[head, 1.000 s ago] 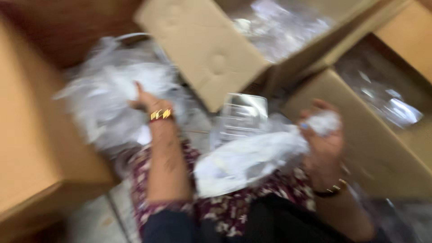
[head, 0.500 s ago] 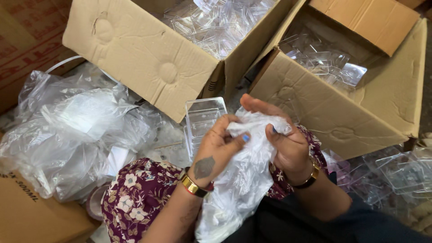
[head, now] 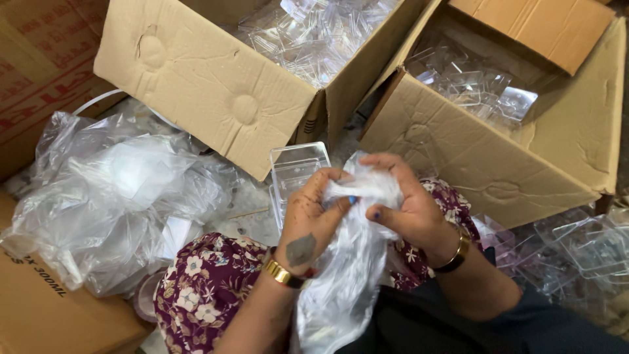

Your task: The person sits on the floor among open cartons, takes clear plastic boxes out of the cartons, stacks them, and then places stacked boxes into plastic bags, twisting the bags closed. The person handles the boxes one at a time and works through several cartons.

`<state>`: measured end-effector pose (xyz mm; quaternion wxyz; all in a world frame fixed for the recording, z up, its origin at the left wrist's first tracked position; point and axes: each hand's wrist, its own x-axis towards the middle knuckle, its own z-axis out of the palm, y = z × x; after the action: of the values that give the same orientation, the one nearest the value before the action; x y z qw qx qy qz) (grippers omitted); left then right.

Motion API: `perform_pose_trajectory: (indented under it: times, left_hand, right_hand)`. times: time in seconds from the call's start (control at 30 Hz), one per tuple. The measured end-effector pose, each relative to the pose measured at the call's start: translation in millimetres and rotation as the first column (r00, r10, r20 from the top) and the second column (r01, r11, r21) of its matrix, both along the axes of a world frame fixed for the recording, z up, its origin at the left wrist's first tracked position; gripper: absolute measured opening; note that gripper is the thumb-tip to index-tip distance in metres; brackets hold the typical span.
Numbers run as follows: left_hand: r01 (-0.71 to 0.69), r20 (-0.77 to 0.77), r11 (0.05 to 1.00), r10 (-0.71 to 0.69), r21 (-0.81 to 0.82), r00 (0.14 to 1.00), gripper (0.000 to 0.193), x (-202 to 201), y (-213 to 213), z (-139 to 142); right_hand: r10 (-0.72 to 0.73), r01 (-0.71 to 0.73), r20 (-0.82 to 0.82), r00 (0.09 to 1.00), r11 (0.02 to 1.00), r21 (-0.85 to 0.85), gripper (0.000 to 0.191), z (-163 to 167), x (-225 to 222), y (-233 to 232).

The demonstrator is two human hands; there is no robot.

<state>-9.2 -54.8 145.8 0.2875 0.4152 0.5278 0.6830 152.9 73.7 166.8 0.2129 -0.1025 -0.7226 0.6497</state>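
Both my hands grip the top of a clear plastic bag (head: 341, 282) that hangs down over my lap. My left hand (head: 316, 213) pinches the bag's bunched mouth from the left; a gold bangle sits on its wrist. My right hand (head: 406, 206) holds the same bunched top from the right and wears a gold bracelet. Just beyond my hands a clear plastic container (head: 296, 172) lies on the floor.
Two open cardboard boxes (head: 216, 92) (head: 472, 157) full of clear plastic containers stand ahead. A heap of clear plastic bags (head: 111, 196) lies at the left, by another box (head: 33, 314). Loose clear containers (head: 583, 246) lie at the right. A floral cloth (head: 209, 288) covers my knees.
My left hand came off the bag heap at the left and joined the right hand on the bag's top. The view has tilted and steadied over the two boxes.
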Motion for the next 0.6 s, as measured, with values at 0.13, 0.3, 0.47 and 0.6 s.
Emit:
perform_pose_trajectory:
  times: [0.13,0.3,0.47,0.6]
  left_hand:
    - [-0.149,0.081,0.988,0.145,0.043,0.986,0.014,1,-2,-6]
    - [-0.190,0.030,0.981,0.191,-0.042,0.981,0.014,4,-4,-10]
    - [-0.278,-0.311,0.950,0.308,0.139,0.899,0.024,14,6,-18]
    - [-0.258,-0.375,0.960,0.280,0.109,0.883,0.031,22,11,-19]
  right_hand:
    - [0.022,-0.020,-0.026,0.999,0.996,0.088,0.082,-7,4,12]
    - [-0.248,0.218,-0.178,0.952,0.960,-0.174,0.032,-39,20,40]
    - [-0.232,0.140,-0.287,0.929,0.941,-0.308,0.025,-35,18,34]
    - [-0.384,0.384,0.014,0.923,0.923,-0.005,0.040,-15,5,15]
